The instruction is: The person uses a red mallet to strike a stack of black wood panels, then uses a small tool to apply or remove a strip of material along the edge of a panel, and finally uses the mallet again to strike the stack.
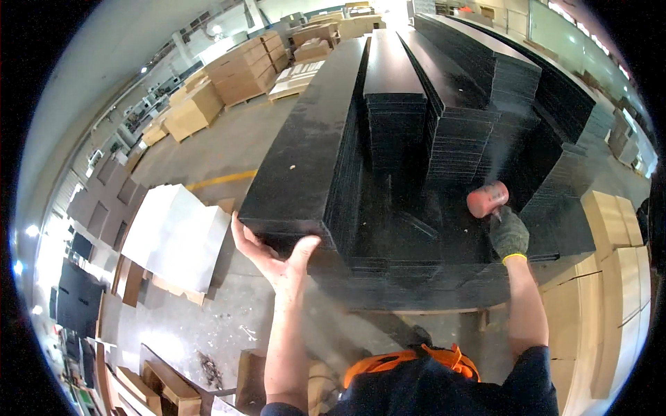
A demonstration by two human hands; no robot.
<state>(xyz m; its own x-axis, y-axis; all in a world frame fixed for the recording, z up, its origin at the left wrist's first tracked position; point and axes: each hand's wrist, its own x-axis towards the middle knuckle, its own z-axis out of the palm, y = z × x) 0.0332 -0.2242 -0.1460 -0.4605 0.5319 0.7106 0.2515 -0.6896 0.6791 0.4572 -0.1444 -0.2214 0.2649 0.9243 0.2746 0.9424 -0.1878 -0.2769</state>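
My left hand (277, 258) is bare and open, its thumb and fingers spread against the near end of a tall stack of long black boards (298, 159). In my right hand (510, 234), which wears a dark glove with a yellow cuff, is a mallet (488, 200) with a red cylindrical head. The mallet is held above a lower layer of black boards (402, 222), to the right of my left hand. Most of its handle is hidden by the glove. Beyond it rise further black stacks, including a narrow one (395, 125) and a wider one (461, 142).
The black boards rest on a low pallet (423, 311). Tan boards (614, 291) are stacked at the right. On the left stands a white-covered pile (173, 236), with brown cartons (243, 69) farther back. Loose brown pieces (159, 381) lie at lower left, and a yellow line (222, 179) crosses the floor.
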